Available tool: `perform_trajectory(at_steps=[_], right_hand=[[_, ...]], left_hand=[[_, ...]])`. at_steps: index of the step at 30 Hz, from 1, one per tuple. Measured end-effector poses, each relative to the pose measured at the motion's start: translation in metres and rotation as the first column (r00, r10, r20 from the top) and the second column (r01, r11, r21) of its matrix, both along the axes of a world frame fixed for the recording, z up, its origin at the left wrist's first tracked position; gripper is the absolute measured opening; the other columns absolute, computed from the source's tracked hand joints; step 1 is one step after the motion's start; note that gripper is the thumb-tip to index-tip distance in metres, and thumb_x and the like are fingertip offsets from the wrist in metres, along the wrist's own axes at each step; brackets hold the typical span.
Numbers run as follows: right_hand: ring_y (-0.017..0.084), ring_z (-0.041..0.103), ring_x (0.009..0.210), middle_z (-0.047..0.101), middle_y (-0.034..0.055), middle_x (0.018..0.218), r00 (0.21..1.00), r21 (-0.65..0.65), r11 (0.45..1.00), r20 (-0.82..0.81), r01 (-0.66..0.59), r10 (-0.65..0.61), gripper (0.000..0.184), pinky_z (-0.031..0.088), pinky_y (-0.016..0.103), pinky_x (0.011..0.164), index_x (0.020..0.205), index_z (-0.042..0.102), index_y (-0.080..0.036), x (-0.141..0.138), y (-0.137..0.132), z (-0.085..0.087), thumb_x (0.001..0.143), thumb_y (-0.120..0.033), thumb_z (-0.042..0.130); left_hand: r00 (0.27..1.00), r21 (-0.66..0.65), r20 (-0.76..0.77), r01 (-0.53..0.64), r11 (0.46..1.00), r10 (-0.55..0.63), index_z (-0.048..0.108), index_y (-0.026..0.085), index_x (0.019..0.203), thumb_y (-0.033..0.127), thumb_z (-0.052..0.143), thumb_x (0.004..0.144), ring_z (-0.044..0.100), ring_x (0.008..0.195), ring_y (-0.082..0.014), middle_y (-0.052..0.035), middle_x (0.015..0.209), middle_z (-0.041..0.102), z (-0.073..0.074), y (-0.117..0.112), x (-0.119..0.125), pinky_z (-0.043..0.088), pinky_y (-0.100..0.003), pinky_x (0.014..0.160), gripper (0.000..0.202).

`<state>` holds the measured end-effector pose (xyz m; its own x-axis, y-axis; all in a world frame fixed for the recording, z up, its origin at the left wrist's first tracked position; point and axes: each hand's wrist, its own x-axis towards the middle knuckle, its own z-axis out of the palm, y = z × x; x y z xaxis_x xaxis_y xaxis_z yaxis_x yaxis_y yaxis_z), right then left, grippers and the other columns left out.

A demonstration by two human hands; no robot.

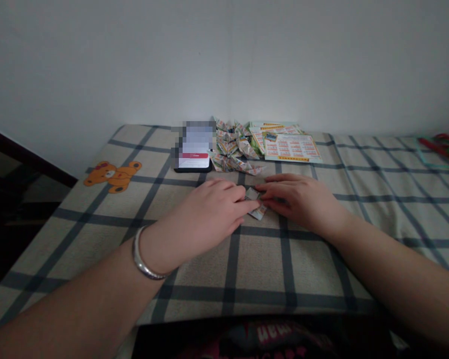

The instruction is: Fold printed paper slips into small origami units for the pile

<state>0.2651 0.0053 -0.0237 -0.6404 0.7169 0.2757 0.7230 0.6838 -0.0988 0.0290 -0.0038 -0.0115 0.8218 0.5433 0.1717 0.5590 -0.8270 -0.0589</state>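
Between my two hands a small folded piece of printed paper lies on the checked cloth. My left hand, with a silver bangle at its wrist, presses its fingertips onto the paper from the left. From the right, my right hand pinches the paper's other side, thumb and fingers close together. The fingers hide part of the paper. Just beyond them sits a cluster of folded paper shapes in the same kind of print. Beside it are several flat printed calendar cards, overlapping one another.
A phone with its screen lit lies left of the folded shapes. An orange bear figure is on the cloth farther left. Red and green strands lie at the right edge. A pale wall closes off the table's back.
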Motion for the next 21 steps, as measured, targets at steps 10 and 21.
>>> perform_trajectory(at_steps=[10, 21], right_hand=[[0.023, 0.066, 0.096, 0.072, 0.0070, 0.107, 0.999, 0.033, 0.999, 0.044, 0.004, -0.005, 0.014, 0.052, 0.036, 0.082, 0.093, 0.069, -0.018, -0.002, -0.002, 0.004, 0.090, -0.025, 0.057], [0.023, 0.064, 0.099, 0.069, 0.0088, 0.114, 0.986, 0.018, 0.988, 0.070, -0.150, 0.149, 0.021, 0.051, 0.037, 0.084, 0.099, 0.069, -0.017, -0.001, -0.009, 0.008, 0.090, -0.033, 0.058]], left_hand=[[0.999, -0.020, -0.013, -0.034, 0.999, 0.034, 0.064, 0.033, 0.119, 0.021, 0.055, 0.089, 0.054, 0.096, -0.0240, -0.0043, 0.099, 0.058, 0.003, -0.005, -0.001, 0.044, -0.041, 0.085, 0.034], [0.997, -0.100, 0.070, 0.029, 0.995, -0.022, 0.070, 0.033, 0.106, 0.010, 0.055, 0.081, 0.054, 0.108, -0.0211, -0.0020, 0.110, 0.061, 0.003, 0.005, -0.006, 0.040, -0.043, 0.100, 0.037]])
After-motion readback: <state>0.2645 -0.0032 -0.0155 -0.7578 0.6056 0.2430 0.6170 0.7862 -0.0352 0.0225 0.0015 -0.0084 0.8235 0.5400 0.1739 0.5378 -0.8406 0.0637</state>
